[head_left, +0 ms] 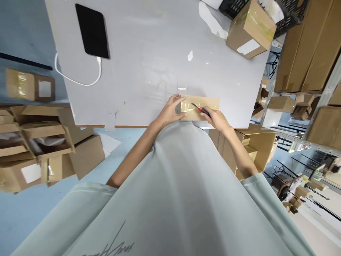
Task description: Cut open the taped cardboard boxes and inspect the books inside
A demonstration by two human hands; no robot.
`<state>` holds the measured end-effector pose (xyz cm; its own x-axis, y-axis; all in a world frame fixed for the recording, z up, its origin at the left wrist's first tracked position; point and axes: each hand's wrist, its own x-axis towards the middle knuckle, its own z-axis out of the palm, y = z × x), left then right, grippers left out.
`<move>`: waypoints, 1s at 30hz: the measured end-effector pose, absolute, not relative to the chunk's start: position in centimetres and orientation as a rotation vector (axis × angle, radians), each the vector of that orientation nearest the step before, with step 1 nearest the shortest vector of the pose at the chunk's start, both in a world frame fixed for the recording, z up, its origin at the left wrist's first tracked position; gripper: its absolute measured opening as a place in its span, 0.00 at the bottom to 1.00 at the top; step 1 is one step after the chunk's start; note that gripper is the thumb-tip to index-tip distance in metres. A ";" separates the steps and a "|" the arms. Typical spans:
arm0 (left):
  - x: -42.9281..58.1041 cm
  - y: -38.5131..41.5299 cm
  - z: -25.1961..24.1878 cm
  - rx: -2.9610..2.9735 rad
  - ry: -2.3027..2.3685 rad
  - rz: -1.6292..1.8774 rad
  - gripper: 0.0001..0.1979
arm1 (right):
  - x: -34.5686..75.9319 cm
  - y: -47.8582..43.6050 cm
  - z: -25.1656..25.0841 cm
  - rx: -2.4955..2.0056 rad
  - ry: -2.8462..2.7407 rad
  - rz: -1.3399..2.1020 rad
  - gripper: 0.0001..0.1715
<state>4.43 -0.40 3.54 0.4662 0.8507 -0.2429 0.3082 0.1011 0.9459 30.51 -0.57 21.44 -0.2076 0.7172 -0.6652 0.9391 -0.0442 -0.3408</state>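
A small cardboard box (212,102) with clear tape along its top lies at the front edge of the table, close to my body. My left hand (170,109) grips its left end, thumb at the near side and fingers at the far side. In my right hand (218,120) is a utility knife (204,111) with a red and black handle. Its blade points left and lies over the taped top of the box; whether it cuts into the tape I cannot tell.
On the grey table (149,46) lie a black tablet (92,31) with a white cable (80,84) and paper scraps (190,56). A taped carton (250,30) stands back right beside a black crate (293,14). Open cartons (50,142) are at left, another open carton (255,147) at right.
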 end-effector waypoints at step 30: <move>3.4 -1.2 2.7 1.293 0.981 0.494 0.50 | 21.3 3.9 21.7 1.135 1.851 -0.584 0.26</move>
<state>3.38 -1.25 2.69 0.5286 0.7847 -0.3238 0.2072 0.2506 0.9457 21.33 3.89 21.69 -0.2125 0.4740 -0.8545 0.8784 0.4757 0.0455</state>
